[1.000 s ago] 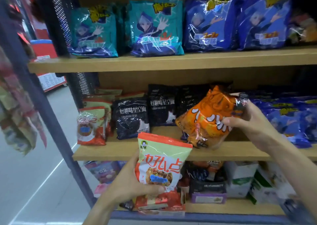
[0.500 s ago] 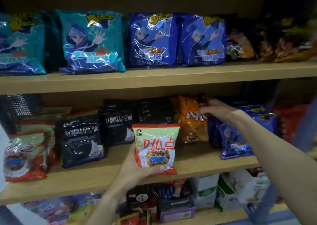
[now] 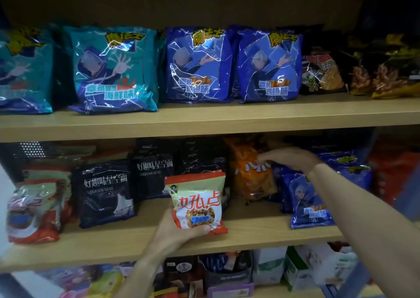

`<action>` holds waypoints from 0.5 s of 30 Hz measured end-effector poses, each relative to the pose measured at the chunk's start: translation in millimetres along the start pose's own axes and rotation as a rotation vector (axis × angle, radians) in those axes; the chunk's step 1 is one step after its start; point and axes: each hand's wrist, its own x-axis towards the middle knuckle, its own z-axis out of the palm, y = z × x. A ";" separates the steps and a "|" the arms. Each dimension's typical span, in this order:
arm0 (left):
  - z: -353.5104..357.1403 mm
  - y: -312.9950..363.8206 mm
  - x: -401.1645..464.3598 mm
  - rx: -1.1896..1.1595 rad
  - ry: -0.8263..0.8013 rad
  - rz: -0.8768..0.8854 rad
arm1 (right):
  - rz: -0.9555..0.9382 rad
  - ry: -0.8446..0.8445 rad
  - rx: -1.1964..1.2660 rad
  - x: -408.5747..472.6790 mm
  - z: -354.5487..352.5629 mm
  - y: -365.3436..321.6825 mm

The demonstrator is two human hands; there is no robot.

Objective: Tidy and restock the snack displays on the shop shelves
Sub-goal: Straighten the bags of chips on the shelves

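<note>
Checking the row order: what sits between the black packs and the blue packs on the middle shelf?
The orange bag, shown in the head view.

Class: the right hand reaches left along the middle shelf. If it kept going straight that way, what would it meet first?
The right hand already seems to touch the orange snack bag; past that, probably the black packets, though depth is unclear.

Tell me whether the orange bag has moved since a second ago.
Yes. The orange bag has gone from the middle shelf front edge back into the row, standing beside the black bags, right hand on it.
</note>
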 end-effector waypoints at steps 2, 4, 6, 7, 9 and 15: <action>1.2 -4.2 -1.0 -0.013 0.026 -0.009 | -0.054 0.044 -0.017 2.6 12.2 -6.8; -0.7 -9.0 -1.4 -0.006 0.051 -0.008 | -0.120 0.088 -0.039 1.8 19.3 -10.7; -1.2 -11.2 -2.6 -0.007 0.077 0.002 | -0.119 0.105 -0.048 -3.2 22.4 -10.4; -0.8 -11.3 -2.4 -0.013 0.087 0.014 | -0.122 0.116 -0.030 -7.2 23.3 -10.2; 2.5 -9.4 -3.7 -0.017 0.092 0.033 | -0.154 0.138 -0.001 -13.1 24.8 -9.7; 0.7 -12.6 -0.6 -0.015 0.095 0.038 | -0.234 0.145 0.019 -27.1 22.3 -5.5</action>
